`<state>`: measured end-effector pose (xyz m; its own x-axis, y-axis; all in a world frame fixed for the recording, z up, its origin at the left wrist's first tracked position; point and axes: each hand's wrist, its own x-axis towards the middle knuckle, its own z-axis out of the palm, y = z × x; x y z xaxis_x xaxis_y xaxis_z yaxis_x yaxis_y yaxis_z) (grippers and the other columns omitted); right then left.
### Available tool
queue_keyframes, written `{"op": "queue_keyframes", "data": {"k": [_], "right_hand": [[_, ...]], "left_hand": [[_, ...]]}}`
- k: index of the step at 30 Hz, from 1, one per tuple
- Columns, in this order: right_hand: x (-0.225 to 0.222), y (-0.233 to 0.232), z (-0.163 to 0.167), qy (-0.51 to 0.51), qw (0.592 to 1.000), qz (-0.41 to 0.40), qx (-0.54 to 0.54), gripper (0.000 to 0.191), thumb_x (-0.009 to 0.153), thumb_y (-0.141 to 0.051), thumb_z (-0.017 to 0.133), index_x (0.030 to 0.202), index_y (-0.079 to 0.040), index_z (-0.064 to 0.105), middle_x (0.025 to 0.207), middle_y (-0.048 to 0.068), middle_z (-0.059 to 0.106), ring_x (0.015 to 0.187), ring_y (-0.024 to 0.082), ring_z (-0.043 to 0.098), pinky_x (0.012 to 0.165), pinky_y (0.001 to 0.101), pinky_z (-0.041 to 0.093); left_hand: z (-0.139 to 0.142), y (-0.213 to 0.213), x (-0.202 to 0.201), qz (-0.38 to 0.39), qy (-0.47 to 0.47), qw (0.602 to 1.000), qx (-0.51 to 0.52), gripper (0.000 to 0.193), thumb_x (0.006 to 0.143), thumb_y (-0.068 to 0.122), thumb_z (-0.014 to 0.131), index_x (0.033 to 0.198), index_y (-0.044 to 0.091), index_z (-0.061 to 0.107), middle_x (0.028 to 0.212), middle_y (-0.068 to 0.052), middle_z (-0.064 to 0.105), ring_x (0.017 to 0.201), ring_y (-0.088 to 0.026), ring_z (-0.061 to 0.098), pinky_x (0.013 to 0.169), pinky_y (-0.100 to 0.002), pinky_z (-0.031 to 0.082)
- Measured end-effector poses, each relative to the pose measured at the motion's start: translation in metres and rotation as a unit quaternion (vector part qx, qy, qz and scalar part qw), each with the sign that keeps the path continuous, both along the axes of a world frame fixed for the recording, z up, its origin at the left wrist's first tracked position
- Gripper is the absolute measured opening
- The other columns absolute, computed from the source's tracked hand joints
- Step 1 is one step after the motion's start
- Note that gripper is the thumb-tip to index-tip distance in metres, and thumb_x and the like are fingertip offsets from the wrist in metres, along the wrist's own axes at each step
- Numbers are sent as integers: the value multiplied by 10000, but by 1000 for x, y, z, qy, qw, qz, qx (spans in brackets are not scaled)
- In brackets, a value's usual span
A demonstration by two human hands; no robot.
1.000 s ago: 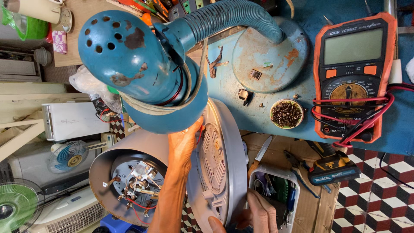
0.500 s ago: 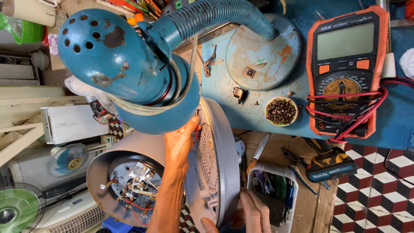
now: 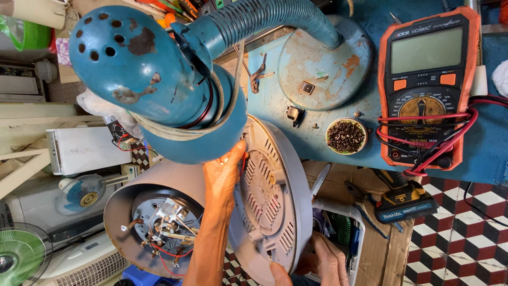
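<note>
Since the earlier frames the view is sitting closer and slightly shifted; the left hand is remaining pressed flat on the grey vented base plate, fingertips now reaching nearer the blue lamp shade overhead. The right hand is cupping the plate's lower rim, fingers curled loosely around the edge, thumb on the face. The left palm is lying open, gripping nothing, only bracing. The plate is standing on edge, its flat face turned toward the open grey appliance body, where exposed wiring is showing, just beside it. Its long axis is running top to bottom of the view, between both hands; the left hand is the nearer to the body's opening. An orange multimeter is lying well apart on the blue bench.
</note>
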<state>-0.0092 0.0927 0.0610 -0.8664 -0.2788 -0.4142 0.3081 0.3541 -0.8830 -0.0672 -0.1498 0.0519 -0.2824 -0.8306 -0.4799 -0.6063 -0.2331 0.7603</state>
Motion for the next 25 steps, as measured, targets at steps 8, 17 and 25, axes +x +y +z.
{"op": "queue_keyframes", "data": {"k": [8, 17, 25], "right_hand": [[0, 39, -32, -142, 989, -19, -43, 696, 800, -239, 751, 1387, 24, 484, 1232, 229, 687, 1053, 275, 773, 887, 412, 630], [-4, 72, -82, -241, 962, -65, -110, 753, 864, -171, 663, 1528, 17, 363, 1403, 233, 593, 1292, 280, 595, 1070, 410, 441], [-14, 88, -106, -161, 983, -53, -71, 756, 872, -124, 659, 1523, 90, 341, 1451, 289, 535, 1331, 291, 558, 1114, 403, 403]], "left_hand": [[-9, 11, -5, -30, 92, 994, -40, 181, 867, 165, 801, 979, 34, 747, 713, 63, 571, 610, -27, 452, 549, -203, 361], [9, 47, -13, -75, 131, 983, -102, 217, 943, 128, 716, 1092, -11, 644, 924, -76, 758, 847, -104, 676, 787, -264, 528], [9, 43, 4, -62, 153, 981, -104, 215, 936, 98, 687, 1123, 20, 616, 1024, -103, 775, 945, -151, 744, 826, -287, 568]]}}
